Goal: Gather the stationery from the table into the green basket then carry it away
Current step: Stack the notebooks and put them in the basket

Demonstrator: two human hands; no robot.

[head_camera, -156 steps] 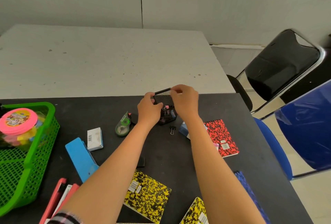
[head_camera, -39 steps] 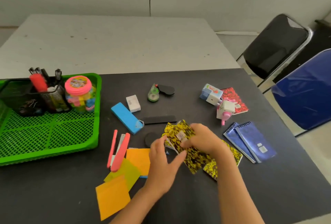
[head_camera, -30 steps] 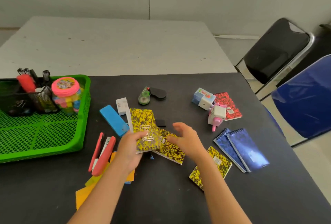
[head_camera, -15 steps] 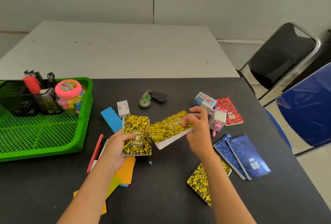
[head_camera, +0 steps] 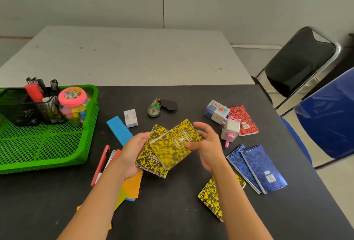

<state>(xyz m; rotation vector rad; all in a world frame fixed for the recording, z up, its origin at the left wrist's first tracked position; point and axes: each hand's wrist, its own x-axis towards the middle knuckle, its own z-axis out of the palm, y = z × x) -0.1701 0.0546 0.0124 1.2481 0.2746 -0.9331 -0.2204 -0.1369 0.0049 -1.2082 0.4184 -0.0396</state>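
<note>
A: Your left hand [head_camera: 134, 155] grips the lower yellow notebook [head_camera: 146, 157] by its left edge, at the centre of the frame, lifted above the table [head_camera: 172, 211].

B: And the top yellow notebook [head_camera: 172, 144] lies tilted across it. Your right hand [head_camera: 206, 144] has its thumb on that cover. The fingers look spread and slack past the right edge, though I can't see beneath it.

A: The green basket [head_camera: 47, 165] sits at the left of the frame, well apart from your hands. A mesh pen holder [head_camera: 49, 109] and a pink-lidded jar [head_camera: 72, 96] stand in its far corner.

B: A third yellow notebook [head_camera: 210, 195] lies on the table under your right forearm, with two blue notebooks [head_camera: 264, 168] just to the right of it.
</note>
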